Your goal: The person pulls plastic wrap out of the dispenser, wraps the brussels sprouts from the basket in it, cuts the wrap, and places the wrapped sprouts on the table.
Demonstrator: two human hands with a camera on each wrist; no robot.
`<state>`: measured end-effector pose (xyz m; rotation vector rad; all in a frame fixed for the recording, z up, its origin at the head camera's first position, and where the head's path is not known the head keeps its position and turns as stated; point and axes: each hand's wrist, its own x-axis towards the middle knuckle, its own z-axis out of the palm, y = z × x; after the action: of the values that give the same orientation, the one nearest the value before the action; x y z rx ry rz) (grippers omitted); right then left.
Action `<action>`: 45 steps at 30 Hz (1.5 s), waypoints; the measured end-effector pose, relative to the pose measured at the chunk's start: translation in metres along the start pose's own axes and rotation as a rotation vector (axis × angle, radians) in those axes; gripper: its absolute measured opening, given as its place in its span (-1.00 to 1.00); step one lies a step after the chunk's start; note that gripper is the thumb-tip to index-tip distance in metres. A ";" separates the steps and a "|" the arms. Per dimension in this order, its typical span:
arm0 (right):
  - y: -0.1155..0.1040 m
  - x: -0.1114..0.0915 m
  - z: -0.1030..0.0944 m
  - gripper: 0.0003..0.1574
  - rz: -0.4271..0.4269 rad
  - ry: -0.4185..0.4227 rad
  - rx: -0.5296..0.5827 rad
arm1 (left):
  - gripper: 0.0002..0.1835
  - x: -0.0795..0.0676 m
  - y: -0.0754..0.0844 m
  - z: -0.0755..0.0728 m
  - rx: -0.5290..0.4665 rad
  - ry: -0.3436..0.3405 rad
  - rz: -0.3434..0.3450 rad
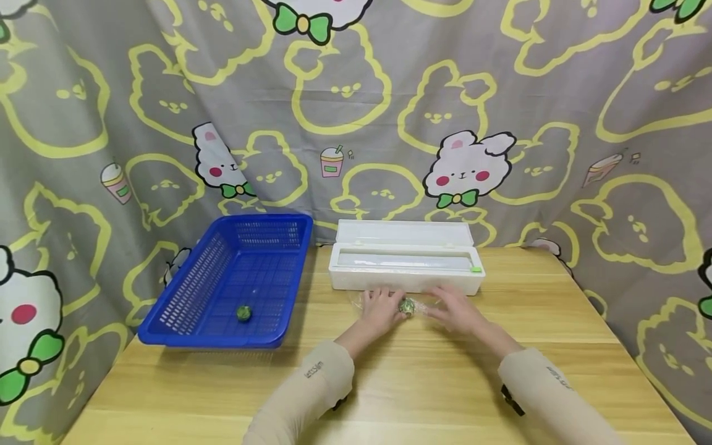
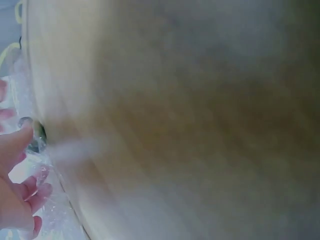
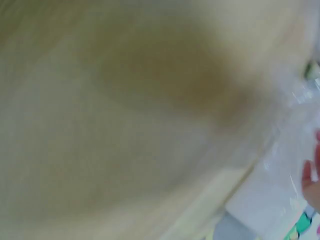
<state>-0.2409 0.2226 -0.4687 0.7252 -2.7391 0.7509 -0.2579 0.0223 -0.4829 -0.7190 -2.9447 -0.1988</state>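
Observation:
A small round, mottled green item [image 1: 406, 306] lies on the table in clear plastic film [image 1: 421, 309], just in front of a white cling film box [image 1: 406, 281]. My left hand [image 1: 382, 310] holds the item's left side, with its thumb and index finger at the item and other fingers on film. On the other side, my right hand [image 1: 457, 310] reaches over the loose film with fingers spread apart. Part of the item [image 2: 39, 134] shows beside the left thumb in the left wrist view. In the right wrist view, only a few fingers [image 3: 307, 175] show at the edge.
The box has its lid [image 1: 405, 232] raised, a film roll [image 1: 403, 262] inside and a green slider [image 1: 476, 269] at its right end. To the left stands a blue plastic basket [image 1: 208, 339] with another green item [image 1: 243, 313] in it. A patterned curtain [image 1: 384, 93] hangs behind the wooden table [image 1: 423, 383].

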 end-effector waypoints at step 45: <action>0.080 -0.008 -0.028 0.03 0.508 0.115 0.365 | -0.08 0.036 0.072 -0.033 0.180 0.050 0.406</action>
<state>-0.2730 0.2999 -0.4814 0.0176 -2.7268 1.3718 -0.2541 0.0966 -0.4384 -1.2331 -2.6495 0.0801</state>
